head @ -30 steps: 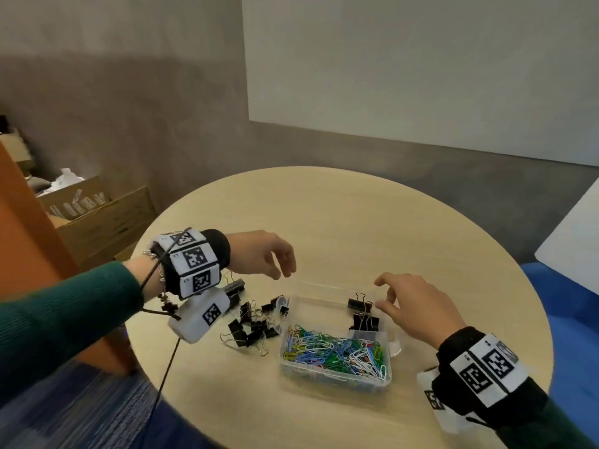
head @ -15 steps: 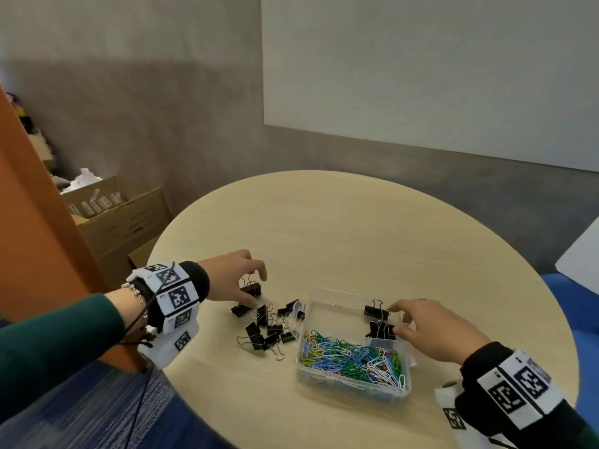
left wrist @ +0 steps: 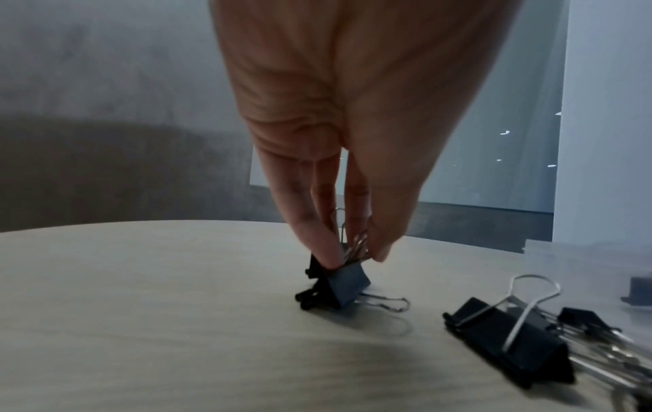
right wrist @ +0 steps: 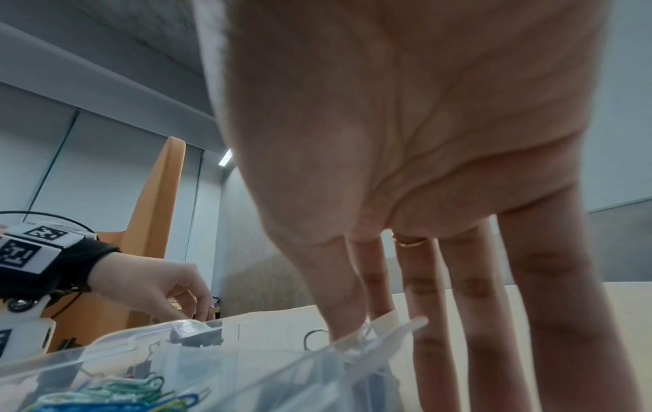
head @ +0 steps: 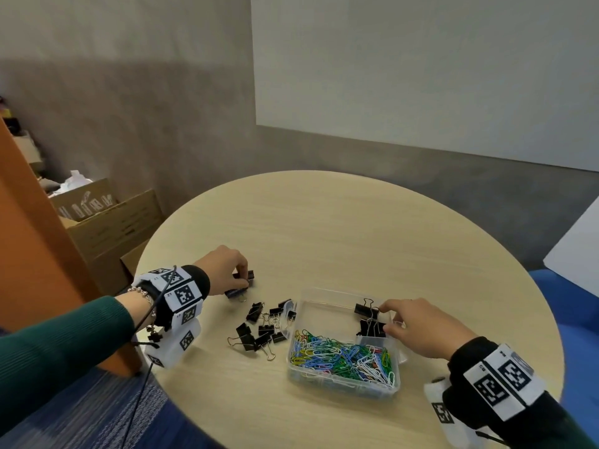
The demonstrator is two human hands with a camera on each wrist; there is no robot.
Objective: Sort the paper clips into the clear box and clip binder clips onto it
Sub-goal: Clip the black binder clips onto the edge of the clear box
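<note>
We judge the task to be well past its first half. The coloured paper clips [head: 343, 354] already lie heaped in the near part of the clear box [head: 327, 298], and we see none loose on the round table [head: 324, 228]. Two binder clips [head: 368, 317] sit on the box's right wall, toward its far corner. What remains is the loose pile of binder clips [head: 264, 325] lying on the table just left of the box, all still to be clipped on.

Our left hand [head: 223, 270] is at the far left of that pile, and its thumb and fingertips [left wrist: 326, 251] pinch the wire handles of one binder clip [left wrist: 344, 284], which still touches the table. That clip lies well apart from the box, so it has to travel right to reach a wall.

Our right hand [head: 421, 328] rests at the box's right wall beside the two mounted clips, fingers long and nearly straight. The thumb [right wrist: 338, 301] dips inside the wall while the fingers run down outside it, steadying the box as we judge it. We cannot tell whether it actually grips the wall or the nearer clip.
</note>
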